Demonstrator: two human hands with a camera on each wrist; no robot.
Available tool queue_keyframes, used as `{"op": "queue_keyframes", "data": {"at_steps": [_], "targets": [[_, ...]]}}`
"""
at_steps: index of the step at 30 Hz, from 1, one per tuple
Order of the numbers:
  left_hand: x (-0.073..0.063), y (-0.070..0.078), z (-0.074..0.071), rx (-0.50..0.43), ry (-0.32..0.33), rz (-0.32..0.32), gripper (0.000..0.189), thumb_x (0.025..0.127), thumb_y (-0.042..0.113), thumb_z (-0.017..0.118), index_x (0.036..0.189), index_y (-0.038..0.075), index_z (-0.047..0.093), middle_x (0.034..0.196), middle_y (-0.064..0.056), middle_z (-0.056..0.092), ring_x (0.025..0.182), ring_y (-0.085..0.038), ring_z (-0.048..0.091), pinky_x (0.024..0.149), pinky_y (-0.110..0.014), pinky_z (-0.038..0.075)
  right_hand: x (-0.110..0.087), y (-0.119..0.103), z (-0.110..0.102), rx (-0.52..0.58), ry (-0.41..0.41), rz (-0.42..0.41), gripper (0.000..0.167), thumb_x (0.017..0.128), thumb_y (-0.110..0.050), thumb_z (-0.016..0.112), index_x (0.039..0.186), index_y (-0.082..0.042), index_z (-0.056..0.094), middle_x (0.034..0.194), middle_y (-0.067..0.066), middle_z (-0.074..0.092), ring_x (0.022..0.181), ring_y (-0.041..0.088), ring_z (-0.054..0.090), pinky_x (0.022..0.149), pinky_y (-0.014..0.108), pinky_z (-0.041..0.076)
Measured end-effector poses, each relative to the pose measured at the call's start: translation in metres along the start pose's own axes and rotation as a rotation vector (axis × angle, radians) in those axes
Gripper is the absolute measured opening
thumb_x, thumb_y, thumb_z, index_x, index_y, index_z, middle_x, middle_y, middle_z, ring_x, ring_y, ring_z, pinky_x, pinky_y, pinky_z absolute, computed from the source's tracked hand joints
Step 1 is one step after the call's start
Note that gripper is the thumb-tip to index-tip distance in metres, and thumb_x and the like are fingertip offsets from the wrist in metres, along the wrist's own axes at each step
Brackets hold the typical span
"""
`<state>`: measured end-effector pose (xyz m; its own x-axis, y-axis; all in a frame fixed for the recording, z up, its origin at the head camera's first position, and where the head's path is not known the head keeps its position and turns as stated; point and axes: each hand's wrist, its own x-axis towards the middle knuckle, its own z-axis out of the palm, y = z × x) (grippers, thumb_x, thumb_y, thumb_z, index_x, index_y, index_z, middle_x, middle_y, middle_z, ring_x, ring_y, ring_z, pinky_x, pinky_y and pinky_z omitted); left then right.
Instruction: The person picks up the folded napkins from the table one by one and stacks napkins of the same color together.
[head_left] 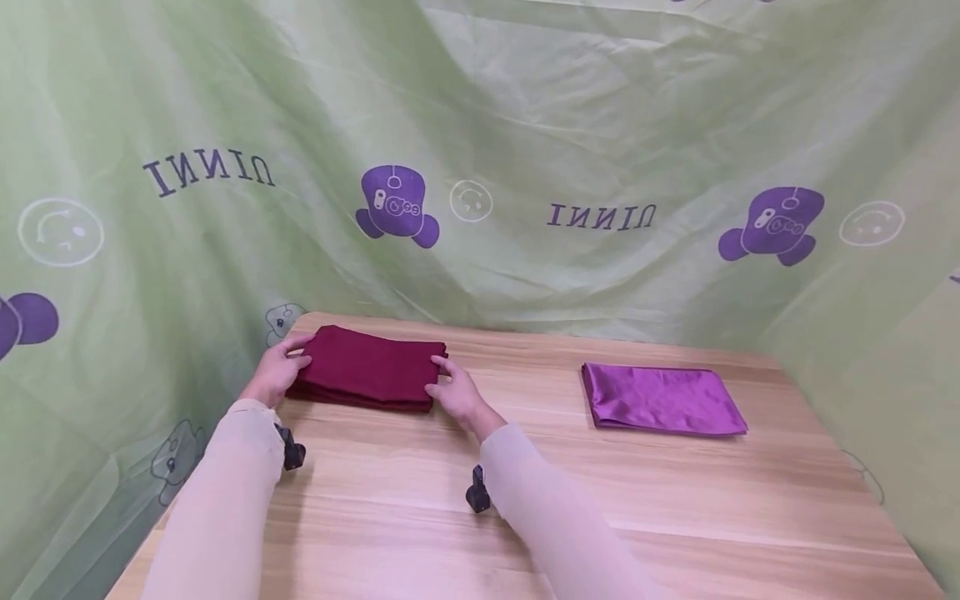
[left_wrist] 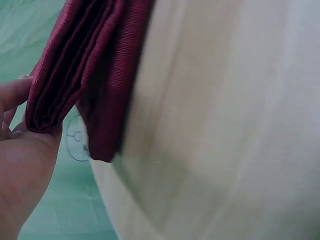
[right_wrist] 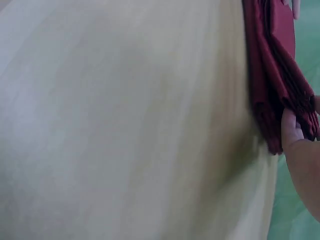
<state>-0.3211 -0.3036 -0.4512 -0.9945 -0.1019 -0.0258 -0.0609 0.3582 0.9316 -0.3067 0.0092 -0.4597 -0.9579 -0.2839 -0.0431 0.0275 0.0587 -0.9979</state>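
At the back left of the table, a folded dark red cloth [head_left: 371, 365] is held at both ends. My left hand [head_left: 277, 368] pinches its left end, thumb on the near side. At the opposite end, my right hand [head_left: 457, 394] grips the layered edge between thumb and fingers. Both wrist views show a second folded dark red cloth [left_wrist: 111, 125] beneath, its end apart from the upper one's. The lower cloth [right_wrist: 257, 85] lies on the table and is mostly hidden from the head view.
A folded shiny purple cloth [head_left: 663, 400] lies on the wooden table [head_left: 390, 492] to the right. Green printed fabric [head_left: 525, 100] hangs behind the table and along both sides. Dark wrist-worn devices [head_left: 477, 490] sit below both sleeves.
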Motion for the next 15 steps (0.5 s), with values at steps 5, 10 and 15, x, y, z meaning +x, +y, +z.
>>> {"op": "queue_keyframes", "data": {"at_steps": [5, 10, 15], "targets": [[-0.003, -0.013, 0.001, 0.011, 0.012, -0.031, 0.051, 0.099, -0.004, 0.044, 0.148, -0.006, 0.031, 0.147, -0.031, 0.032, 0.127, -0.04, 0.041, 0.08, -0.013, 0.041, 0.002, 0.017, 0.001, -0.022, -0.049, -0.011, 0.062, 0.09, 0.015, 0.054, 0.148, 0.004, 0.033, 0.143, 0.029, 0.039, 0.124, 0.04, 0.049, 0.097, 0.039, 0.046], [-0.003, -0.016, 0.004, -0.02, 0.055, -0.023, 0.049, 0.098, -0.007, 0.042, 0.146, -0.009, 0.033, 0.146, -0.031, 0.034, 0.123, -0.036, 0.044, 0.078, -0.011, 0.042, 0.002, 0.017, 0.003, -0.095, -0.047, 0.0, 0.062, 0.093, 0.012, 0.053, 0.15, -0.001, 0.033, 0.143, 0.029, 0.04, 0.124, 0.038, 0.049, 0.098, 0.039, 0.045], [-0.002, -0.014, 0.008, -0.043, 0.091, -0.029, 0.047, 0.097, -0.007, 0.042, 0.144, -0.009, 0.036, 0.141, -0.032, 0.039, 0.107, -0.017, 0.052, 0.075, -0.011, 0.044, 0.003, 0.017, 0.004, -0.125, -0.058, -0.022, 0.063, 0.094, 0.011, 0.052, 0.151, -0.007, 0.034, 0.14, 0.029, 0.044, 0.123, 0.035, 0.051, 0.097, 0.038, 0.046]]}}
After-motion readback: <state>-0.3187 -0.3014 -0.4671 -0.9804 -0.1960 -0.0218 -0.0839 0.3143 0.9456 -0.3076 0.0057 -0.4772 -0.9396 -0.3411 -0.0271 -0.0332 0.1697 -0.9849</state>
